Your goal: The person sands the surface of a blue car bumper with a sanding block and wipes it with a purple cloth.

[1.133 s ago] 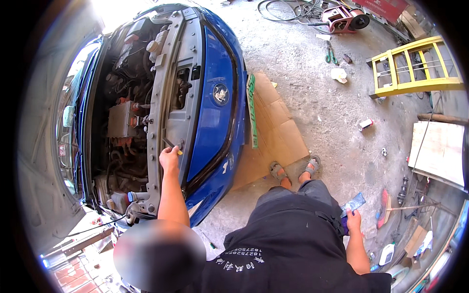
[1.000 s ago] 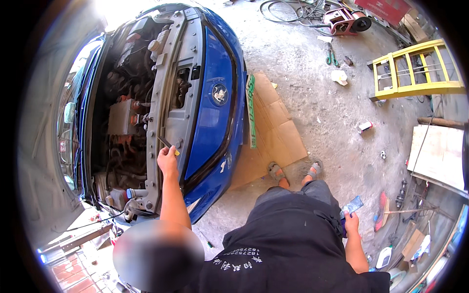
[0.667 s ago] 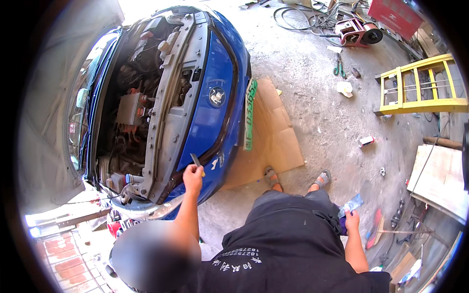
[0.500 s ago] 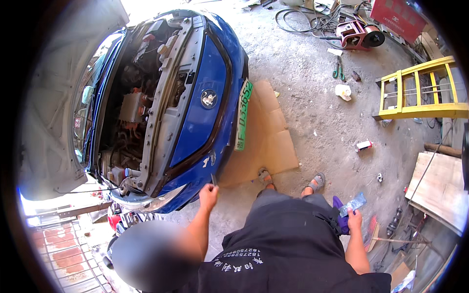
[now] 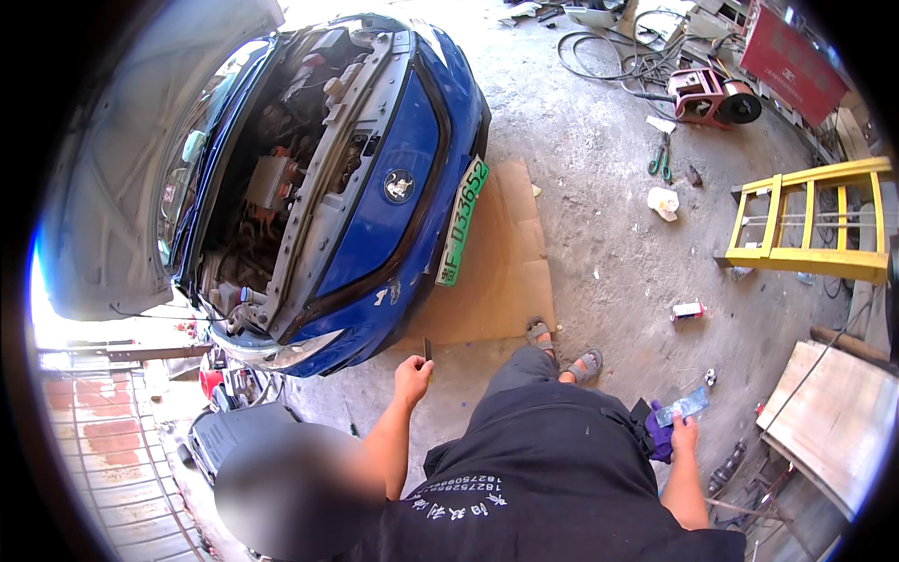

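Observation:
My left hand (image 5: 412,378) is closed on a narrow dark blade (image 5: 427,349) that points up and away from my fingers. It is over the concrete, just short of the front corner of a blue car (image 5: 386,245) with its hood raised. At my hip on the other side, my right hand (image 5: 685,433) grips a clear bluish plastic packet (image 5: 684,406). A purple cloth-like thing (image 5: 661,438) hangs against that hand; whether my fingers hold it too is hard to make out.
Flattened cardboard (image 5: 496,300) lies under the car's front, by my sandalled feet. On the right are a yellow ladder (image 5: 815,260), a can (image 5: 687,311), green-handled cutters (image 5: 660,164) and boards (image 5: 829,412). Cables (image 5: 618,66) and a red wire-feeder unit (image 5: 712,96) lie at the far right.
My left hand and the blade have drawn back from the car's front corner, and a gap now shows between them. The view has shifted a little. The right hand still holds the packet.

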`<action>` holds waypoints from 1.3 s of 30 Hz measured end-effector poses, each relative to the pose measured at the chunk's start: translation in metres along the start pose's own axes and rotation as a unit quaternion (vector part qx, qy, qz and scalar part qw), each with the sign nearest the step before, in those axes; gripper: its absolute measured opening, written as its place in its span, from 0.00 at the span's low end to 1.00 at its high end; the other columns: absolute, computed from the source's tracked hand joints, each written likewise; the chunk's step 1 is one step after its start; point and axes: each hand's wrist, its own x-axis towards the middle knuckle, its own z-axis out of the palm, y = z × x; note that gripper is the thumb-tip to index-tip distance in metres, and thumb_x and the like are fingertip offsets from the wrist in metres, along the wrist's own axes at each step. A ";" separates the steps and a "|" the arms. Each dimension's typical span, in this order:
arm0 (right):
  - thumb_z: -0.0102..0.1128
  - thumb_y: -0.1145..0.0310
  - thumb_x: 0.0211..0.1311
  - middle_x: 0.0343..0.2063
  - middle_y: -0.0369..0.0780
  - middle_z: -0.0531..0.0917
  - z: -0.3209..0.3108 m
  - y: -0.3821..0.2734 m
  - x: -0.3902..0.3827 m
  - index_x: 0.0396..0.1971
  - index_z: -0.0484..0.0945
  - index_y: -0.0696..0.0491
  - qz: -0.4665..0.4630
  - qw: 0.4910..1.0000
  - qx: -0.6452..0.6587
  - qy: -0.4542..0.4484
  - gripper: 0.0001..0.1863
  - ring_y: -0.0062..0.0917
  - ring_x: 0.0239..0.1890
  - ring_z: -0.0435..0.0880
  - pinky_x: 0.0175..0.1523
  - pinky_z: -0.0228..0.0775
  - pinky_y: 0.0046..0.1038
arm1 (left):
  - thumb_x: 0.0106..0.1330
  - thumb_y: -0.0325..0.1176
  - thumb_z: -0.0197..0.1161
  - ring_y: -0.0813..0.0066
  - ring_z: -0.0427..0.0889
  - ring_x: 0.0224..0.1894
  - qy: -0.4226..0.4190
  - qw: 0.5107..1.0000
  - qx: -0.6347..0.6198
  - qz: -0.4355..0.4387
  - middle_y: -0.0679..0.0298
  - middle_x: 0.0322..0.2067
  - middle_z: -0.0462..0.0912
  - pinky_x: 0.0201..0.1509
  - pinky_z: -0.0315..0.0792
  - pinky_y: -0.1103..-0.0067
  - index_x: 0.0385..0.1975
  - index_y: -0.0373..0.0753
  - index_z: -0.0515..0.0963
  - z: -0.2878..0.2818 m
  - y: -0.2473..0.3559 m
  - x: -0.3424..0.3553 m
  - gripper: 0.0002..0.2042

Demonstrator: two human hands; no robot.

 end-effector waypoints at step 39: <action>0.63 0.61 0.60 0.33 0.44 0.83 -0.150 -0.188 0.201 0.38 0.79 0.60 -0.211 0.942 -0.234 -0.113 0.16 0.26 0.34 0.78 0.43 0.70 0.33 | 0.52 0.22 0.66 0.75 0.77 0.22 0.030 0.907 -0.253 -0.336 0.62 0.22 0.80 0.22 0.68 0.75 0.42 0.39 0.72 0.254 -0.002 -0.354 0.17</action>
